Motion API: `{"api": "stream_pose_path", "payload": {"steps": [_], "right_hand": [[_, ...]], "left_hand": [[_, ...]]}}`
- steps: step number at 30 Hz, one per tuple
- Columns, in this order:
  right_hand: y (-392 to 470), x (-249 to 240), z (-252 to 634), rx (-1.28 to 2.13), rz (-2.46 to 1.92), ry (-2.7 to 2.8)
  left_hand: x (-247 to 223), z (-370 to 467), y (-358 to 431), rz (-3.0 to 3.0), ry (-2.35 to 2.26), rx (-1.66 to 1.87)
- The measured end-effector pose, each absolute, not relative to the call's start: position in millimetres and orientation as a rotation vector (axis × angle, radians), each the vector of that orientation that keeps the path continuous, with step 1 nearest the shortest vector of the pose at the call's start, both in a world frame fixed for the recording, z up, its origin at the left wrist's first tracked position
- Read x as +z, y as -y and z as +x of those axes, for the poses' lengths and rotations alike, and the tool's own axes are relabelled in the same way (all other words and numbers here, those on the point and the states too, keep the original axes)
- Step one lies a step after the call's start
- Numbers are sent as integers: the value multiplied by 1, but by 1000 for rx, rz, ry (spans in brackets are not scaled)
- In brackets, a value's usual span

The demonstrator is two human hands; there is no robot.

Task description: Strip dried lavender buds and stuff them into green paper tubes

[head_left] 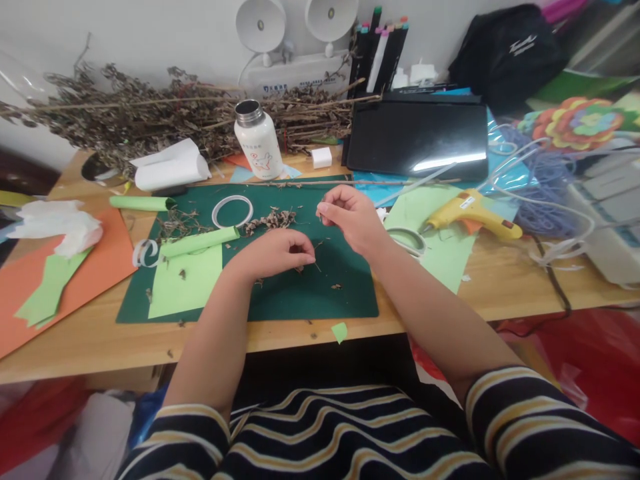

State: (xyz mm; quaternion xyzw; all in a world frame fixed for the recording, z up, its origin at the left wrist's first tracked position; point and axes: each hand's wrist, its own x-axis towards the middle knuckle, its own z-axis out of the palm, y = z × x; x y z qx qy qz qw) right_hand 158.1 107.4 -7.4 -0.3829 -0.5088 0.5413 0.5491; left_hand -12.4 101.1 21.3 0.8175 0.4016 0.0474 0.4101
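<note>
Over the green cutting mat (345, 287), my left hand (270, 255) is closed in a pinch, and a thin dry stem (318, 267) sticks out from its fingertips. My right hand (353, 217) hovers a little higher and to the right. Its thumb and fingers are pressed together on something small and dark that I cannot make out. Behind my left hand lies a small heap of dried leaves (273, 220), beside a white roll of tape (233, 212). A rolled light-green paper (200, 243) rests on a flat green sheet (185, 283) at the left.
Dried branches (165, 110) fill the back, behind an uncapped white bottle (259, 143). A black tablet-like panel (417, 137) leans at back right. The yellow glue gun (473, 212) lies on green paper, near scissors (407, 241). Orange paper (95, 267) covers the left side.
</note>
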Motion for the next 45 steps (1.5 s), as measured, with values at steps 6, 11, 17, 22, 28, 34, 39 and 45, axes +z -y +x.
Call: {"api": "stream_pose_path", "payload": {"steps": [6, 11, 17, 22, 28, 34, 39, 45], "right_hand": [[-107, -8, 158, 1330, -872, 1214], [-107, -10, 157, 1314, -824, 1264], [-105, -2, 165, 1232, -922, 1460], [-99, 13, 181, 1169, -1068, 1794], [-97, 11, 178, 911, -1103, 1988], [-101, 1, 172, 628, -1040, 2074], [-101, -2, 172, 628, -1085, 1986], [-101, -1, 173, 515, -1060, 2020]], "left_hand": [[15, -13, -102, 1909, -1049, 546], [8, -12, -104, 1747, -1056, 833], [8, -11, -106, 1723, -1117, 897], [11, -13, -106, 1728, -1250, 912], [13, -10, -105, 1652, -1187, 909], [12, -8, -104, 1624, -1106, 979], [12, -9, -102, 1627, -1108, 975], [10, -11, -104, 1671, -1029, 942]]}}
